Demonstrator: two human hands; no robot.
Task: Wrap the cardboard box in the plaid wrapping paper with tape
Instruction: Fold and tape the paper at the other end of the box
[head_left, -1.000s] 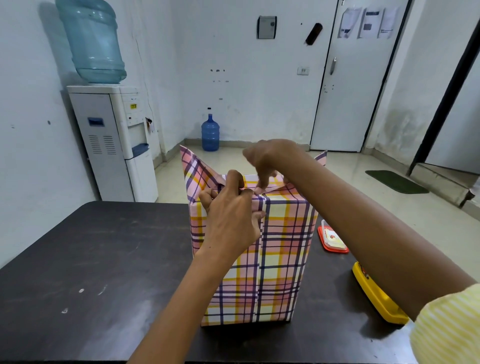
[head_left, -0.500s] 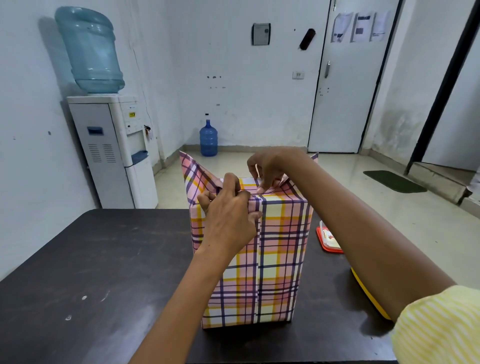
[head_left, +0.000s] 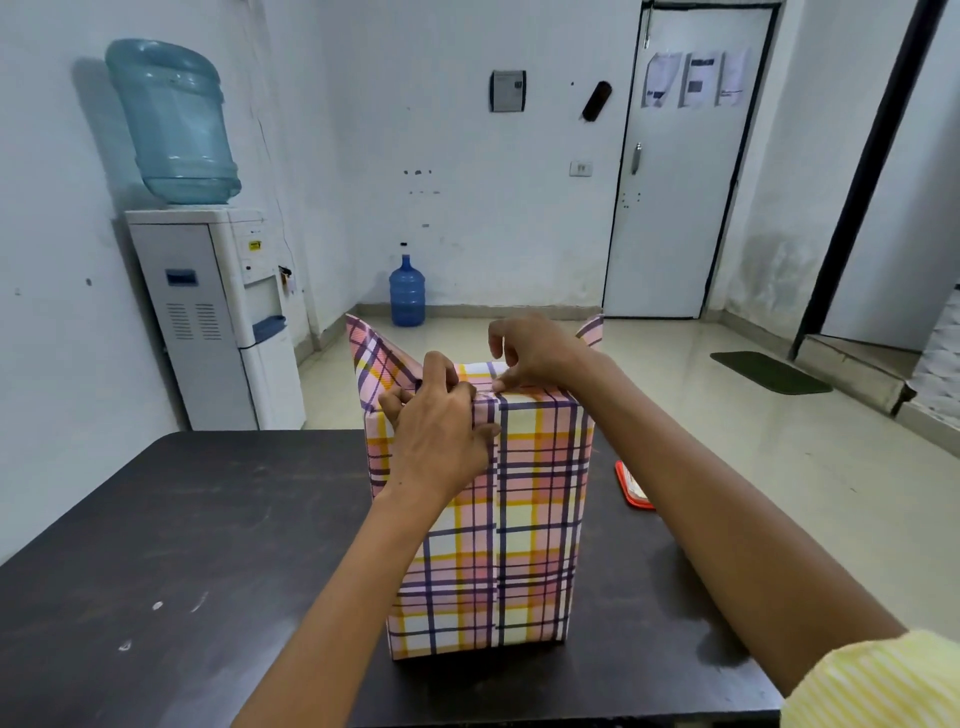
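Observation:
The cardboard box stands upright on the dark table (head_left: 182, 519), fully covered on its near side by pink, yellow and purple plaid wrapping paper (head_left: 524, 519). Two pointed paper flaps stick up at the top, one on the left (head_left: 371, 353) and one on the right (head_left: 592, 330). My left hand (head_left: 441, 431) grips the paper at the near top edge, thumb on the front seam. My right hand (head_left: 530, 353) presses its fingertips down on the folded paper on top of the box. No tape is visible in either hand.
An orange-rimmed object (head_left: 631, 486) lies on the table right of the box, partly behind my right arm. A water dispenser (head_left: 208, 312) stands at the left wall, a blue bottle (head_left: 407, 291) on the floor beyond, a door (head_left: 675, 182) at the back right.
The view tilted down and the yellow object at the right edge dropped out of sight. My right hand lowered onto the box top, flattening the paper; my left hand kept its grip.

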